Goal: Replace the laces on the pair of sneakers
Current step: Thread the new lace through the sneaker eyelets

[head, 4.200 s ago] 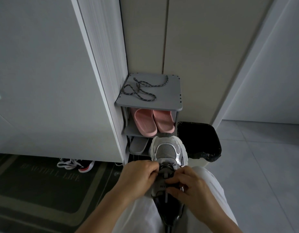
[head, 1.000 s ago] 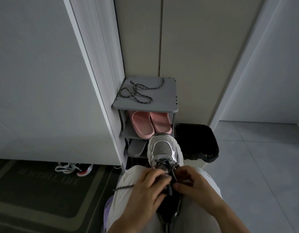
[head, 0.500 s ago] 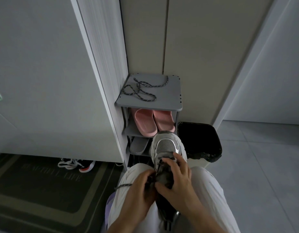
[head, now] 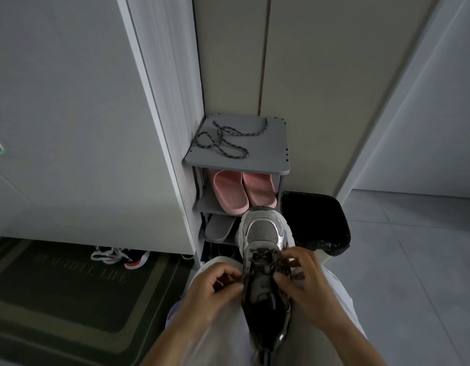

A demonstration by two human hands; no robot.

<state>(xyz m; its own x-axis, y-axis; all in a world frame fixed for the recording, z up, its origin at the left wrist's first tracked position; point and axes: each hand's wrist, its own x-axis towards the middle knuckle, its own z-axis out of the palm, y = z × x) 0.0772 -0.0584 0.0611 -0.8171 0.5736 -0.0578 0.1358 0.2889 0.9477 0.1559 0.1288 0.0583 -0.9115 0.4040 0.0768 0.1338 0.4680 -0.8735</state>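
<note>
A grey and white sneaker [head: 264, 233] lies between my knees, toe pointing away. A dark speckled lace [head: 263, 256] crosses its upper eyelets. My left hand [head: 215, 291] sits at the shoe's left side, fingers curled, pinching the lace there. My right hand [head: 305, 283] is at the right side, fingertips pinching the lace by the eyelets. A second dark speckled lace [head: 223, 140] lies loose on top of the grey shoe rack [head: 271, 159].
Pink slippers [head: 241, 191] sit on the rack's middle shelf, a grey slipper [head: 219, 228] below. A black-lined bin [head: 315, 220] stands right of the rack. A dark sneaker with white laces [head: 120, 257] lies under the cabinet by a dark doormat [head: 59, 294].
My hands have moved apart to either side of the sneaker; the right hand, which covered the tongue half a second ago, now sits at the right eyelets. The lace end trailing left is gone.
</note>
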